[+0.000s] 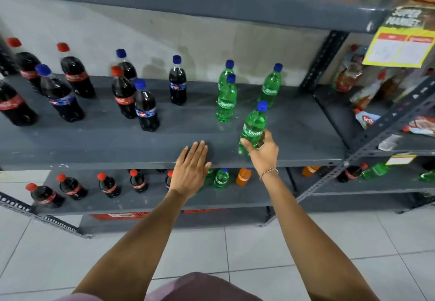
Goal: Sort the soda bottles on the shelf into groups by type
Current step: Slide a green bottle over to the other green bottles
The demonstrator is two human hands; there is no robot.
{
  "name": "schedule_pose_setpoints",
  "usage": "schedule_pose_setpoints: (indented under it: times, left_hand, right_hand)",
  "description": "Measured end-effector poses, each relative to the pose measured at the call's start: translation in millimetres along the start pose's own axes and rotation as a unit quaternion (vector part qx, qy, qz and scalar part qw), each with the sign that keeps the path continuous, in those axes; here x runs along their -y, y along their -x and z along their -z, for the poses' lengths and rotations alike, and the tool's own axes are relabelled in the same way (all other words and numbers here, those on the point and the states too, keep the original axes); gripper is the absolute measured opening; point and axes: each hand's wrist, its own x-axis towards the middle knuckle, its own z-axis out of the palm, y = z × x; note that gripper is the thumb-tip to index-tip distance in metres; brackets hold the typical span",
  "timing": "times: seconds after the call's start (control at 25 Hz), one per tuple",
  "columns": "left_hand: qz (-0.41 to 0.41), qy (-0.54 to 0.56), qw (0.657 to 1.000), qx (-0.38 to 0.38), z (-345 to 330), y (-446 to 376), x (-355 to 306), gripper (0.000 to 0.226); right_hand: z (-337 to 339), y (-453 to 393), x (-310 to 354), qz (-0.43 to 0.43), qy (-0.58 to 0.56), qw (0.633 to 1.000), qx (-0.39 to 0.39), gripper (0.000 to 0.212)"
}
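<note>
My right hand (262,151) grips the lower half of a green Sprite bottle (254,125) with a blue cap, standing near the front of the grey shelf (94,145). Three more green Sprite bottles (226,99) stand behind it on the right half. My left hand (191,169) lies flat and open on the shelf's front edge, holding nothing. Dark cola bottles with red caps (123,93) and dark cola bottles with blue caps (146,109) stand mixed together on the left half; one blue-capped cola (178,83) stands alone in the middle.
The lower shelf (164,200) holds red-capped colas, a small green bottle (221,178) and an orange bottle (243,176). A metal upright (322,62) bounds the shelf on the right; beyond it are packets and a hanging yellow sign (402,46). White floor tiles lie below.
</note>
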Motion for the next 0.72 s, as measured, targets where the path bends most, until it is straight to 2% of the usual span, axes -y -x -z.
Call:
schedule_pose_setpoints:
  times: [0.2, 0.36, 0.72]
  left_hand:
    - [0.047, 0.004, 0.999, 0.0, -9, -1, -5, 0.06]
    - [0.046, 0.003, 0.999, -0.013, -11, -3, -6, 0.061]
    - [0.044, 0.009, 0.998, -0.037, -14, -4, -5, 0.06]
  right_hand:
    - [36, -33, -21, -0.022, 0.029, 0.998, -0.046, 0.045]
    - [44, -65, -27, -0.059, 0.043, 0.995, -0.067, 0.042]
    - [32, -103, -21, -0.076, 0.047, 0.995, -0.046, 0.04]
